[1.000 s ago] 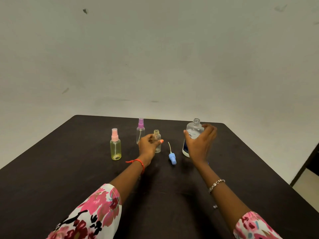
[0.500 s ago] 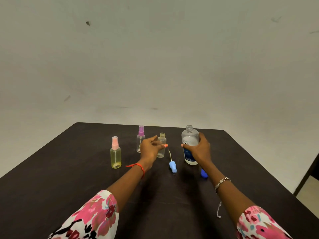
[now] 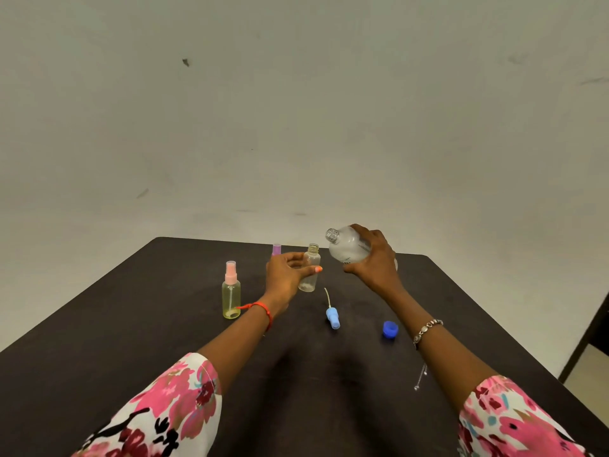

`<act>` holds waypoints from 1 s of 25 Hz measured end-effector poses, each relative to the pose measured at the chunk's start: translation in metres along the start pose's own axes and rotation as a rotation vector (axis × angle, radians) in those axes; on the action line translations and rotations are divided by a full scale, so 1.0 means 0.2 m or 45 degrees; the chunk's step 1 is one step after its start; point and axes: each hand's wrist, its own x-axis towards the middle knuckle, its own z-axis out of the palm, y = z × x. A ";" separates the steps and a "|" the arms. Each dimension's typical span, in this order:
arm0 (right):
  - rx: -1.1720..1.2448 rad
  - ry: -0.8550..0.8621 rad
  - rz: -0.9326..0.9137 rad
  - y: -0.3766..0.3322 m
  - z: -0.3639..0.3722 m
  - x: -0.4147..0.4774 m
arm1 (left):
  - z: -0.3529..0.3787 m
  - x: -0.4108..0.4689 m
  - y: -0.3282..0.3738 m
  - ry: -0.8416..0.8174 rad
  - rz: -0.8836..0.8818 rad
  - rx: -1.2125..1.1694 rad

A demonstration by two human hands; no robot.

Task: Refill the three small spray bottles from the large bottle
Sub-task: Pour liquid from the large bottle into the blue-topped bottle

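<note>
While large bottle is gripped in right hand, neck to 10 o'clock, small bottle is held upright in left hand at its 8 o'clock.

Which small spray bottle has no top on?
The clear bottle in the left hand: its neck is bare. The other two carry a pink top and a purple top.

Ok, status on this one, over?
Left hand holds uncapped small bottle. Right hand grips large bottle, tilted toward it. Nothing between them.

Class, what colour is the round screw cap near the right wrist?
The screw cap is blue; head view.
</note>
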 end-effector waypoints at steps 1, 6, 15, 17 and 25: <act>-0.034 -0.002 -0.011 -0.02 -0.01 0.00 | -0.01 -0.01 0.01 0.000 0.012 -0.005; -0.139 -0.028 -0.052 -0.09 -0.07 0.01 | -0.06 -0.04 0.09 -0.042 0.021 0.001; -0.253 -0.076 -0.133 -0.12 -0.13 0.01 | -0.08 -0.08 0.13 -0.110 0.019 0.000; -0.269 -0.081 -0.151 -0.12 -0.13 0.00 | -0.08 -0.07 0.13 -0.122 0.012 0.002; -0.305 -0.092 -0.159 -0.10 -0.12 -0.01 | -0.07 -0.05 0.10 -0.161 -0.014 0.017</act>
